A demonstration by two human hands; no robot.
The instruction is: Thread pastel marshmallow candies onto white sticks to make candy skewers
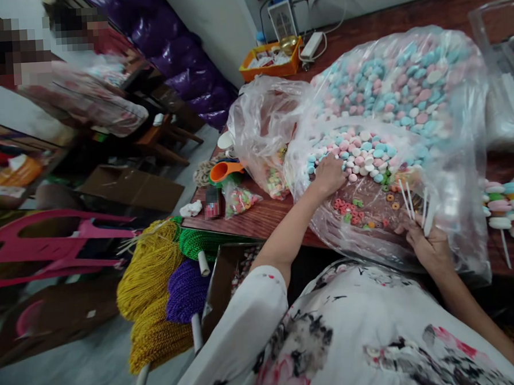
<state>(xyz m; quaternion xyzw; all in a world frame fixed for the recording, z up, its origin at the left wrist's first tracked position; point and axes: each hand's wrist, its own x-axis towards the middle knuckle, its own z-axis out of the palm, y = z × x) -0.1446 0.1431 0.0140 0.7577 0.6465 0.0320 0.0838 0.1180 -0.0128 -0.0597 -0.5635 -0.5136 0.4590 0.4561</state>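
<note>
My left hand reaches into the heap of pastel discs, pink, blue and white, at the mouth of a large clear plastic bag. Its fingers are bunched and the tips are hidden among the discs. In my right hand, closed near the bag's front edge, several thin white sticks fan upward. Between the hands, small red rings and a few green and orange ones lie on the plastic.
Stacked discs on sticks lie at the right. A smaller clear bag, an orange scoop and a yellow tray sit on the table. Yellow cord bundles and a pink chair stand left. Other people sit behind.
</note>
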